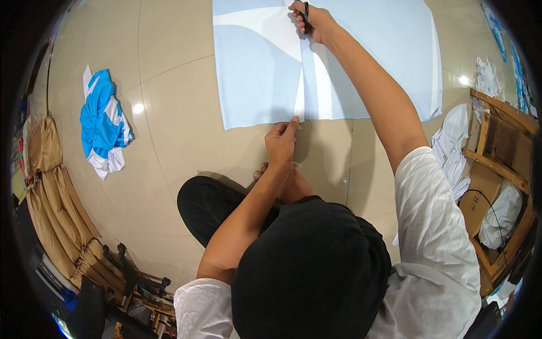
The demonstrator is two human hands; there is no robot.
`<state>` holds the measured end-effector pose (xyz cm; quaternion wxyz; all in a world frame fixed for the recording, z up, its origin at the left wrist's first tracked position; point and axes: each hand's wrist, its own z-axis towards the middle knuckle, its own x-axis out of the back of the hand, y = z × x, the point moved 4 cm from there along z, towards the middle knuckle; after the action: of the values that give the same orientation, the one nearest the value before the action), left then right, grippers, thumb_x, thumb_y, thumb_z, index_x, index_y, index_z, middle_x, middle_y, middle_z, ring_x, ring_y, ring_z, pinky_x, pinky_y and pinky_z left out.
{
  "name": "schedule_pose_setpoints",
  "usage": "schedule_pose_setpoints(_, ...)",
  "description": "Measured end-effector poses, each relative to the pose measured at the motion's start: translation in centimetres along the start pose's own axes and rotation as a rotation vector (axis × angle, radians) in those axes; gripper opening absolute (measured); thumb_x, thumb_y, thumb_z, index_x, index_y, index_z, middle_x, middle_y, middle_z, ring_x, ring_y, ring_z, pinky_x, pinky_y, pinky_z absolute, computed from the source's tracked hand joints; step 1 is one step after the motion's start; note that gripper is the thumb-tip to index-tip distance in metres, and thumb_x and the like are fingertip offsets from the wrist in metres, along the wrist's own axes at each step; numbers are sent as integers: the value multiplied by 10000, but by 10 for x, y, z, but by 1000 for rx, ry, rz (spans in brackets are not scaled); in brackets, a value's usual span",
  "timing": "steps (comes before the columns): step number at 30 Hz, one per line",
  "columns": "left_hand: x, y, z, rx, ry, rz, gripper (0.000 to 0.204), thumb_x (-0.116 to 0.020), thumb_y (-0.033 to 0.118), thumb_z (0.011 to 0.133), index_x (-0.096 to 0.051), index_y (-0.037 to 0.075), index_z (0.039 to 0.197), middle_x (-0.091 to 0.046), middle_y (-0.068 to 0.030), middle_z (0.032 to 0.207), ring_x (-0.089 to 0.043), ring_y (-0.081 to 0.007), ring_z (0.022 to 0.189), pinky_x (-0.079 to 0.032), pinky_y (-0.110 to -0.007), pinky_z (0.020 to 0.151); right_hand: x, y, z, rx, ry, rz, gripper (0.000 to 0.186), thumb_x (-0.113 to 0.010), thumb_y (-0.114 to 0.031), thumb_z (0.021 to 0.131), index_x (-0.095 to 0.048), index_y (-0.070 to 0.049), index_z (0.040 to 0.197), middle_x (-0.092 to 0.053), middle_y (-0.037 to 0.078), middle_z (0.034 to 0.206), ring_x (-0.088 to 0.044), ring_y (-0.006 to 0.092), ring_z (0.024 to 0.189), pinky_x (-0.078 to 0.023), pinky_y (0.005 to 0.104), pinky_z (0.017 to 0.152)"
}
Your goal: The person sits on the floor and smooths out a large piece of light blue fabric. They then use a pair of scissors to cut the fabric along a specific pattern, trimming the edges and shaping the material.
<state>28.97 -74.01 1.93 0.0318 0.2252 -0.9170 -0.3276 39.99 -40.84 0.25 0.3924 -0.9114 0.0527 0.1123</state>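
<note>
A large light-blue and white cloth (254, 73) lies spread on the tiled floor. My left hand (282, 139) pinches its near edge between thumb and fingers, at a white strip. Farther off, over the cloth's far part, my right hand (316, 25) is closed around the black handle of scissors (306, 12). Their blades are mostly hidden, so whether they touch the cloth I cannot tell. Between my two hands a narrow line runs along the cloth, with white bands beside it.
A crumpled blue and white garment (104, 121) lies on the floor at left. Brown wrapped bundles (59, 209) line the left side. At right stand a wooden frame (499, 158) and a cardboard box (480, 195), with white cloth scraps (451, 147) beside them.
</note>
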Motion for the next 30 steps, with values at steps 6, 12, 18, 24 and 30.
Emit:
schedule_pose_setpoints(6, -1, 1, -1, 14, -2, -1, 303, -811, 342, 987, -729, 66, 892, -511, 75, 660, -394, -28, 543, -283, -226, 496, 0, -2, 2, 37, 22, -37, 251, -728, -269, 959, -618, -124, 785, -557, -21, 644, -455, 95, 491, -375, 286, 436)
schedule_pose_setpoints(12, 0, 2, -1, 47, 7, -7, 304, -804, 333, 993, -729, 61, 878, -513, 75, 647, -391, -27, 529, -283, -230, 488, -4, -12, 4, 26, 24, -9, 243, -725, -257, 953, -607, -141, 775, -547, -27, 639, -432, 93, 481, -345, 289, 426)
schedule_pose_setpoints(18, 0, 4, -3, 35, -6, 10, 319, -790, 326, 998, -743, 43, 860, -519, 65, 641, -416, -34, 555, -313, -237, 516, 2, -11, 21, 11, -3, -18, 263, -721, -256, 954, -593, -147, 752, -542, -35, 632, -436, 87, 473, -345, 285, 419)
schedule_pose_setpoints(24, 1, 2, 0, 2, -1, 30, 306, -811, 347, 986, -728, 68, 891, -530, 75, 654, -399, -18, 528, -285, -214, 487, -1, -12, 24, 22, -6, -34, 264, -717, -260, 957, -591, -153, 752, -541, -38, 631, -439, 84, 472, -348, 283, 415)
schedule_pose_setpoints(30, 0, 1, 0, 8, -15, 11, 306, -814, 345, 983, -738, 60, 902, -531, 75, 655, -407, -17, 534, -292, -211, 492, 2, -20, 33, 12, -14, 6, 247, -722, -264, 953, -593, -155, 773, -535, -37, 633, -420, 91, 470, -336, 289, 412)
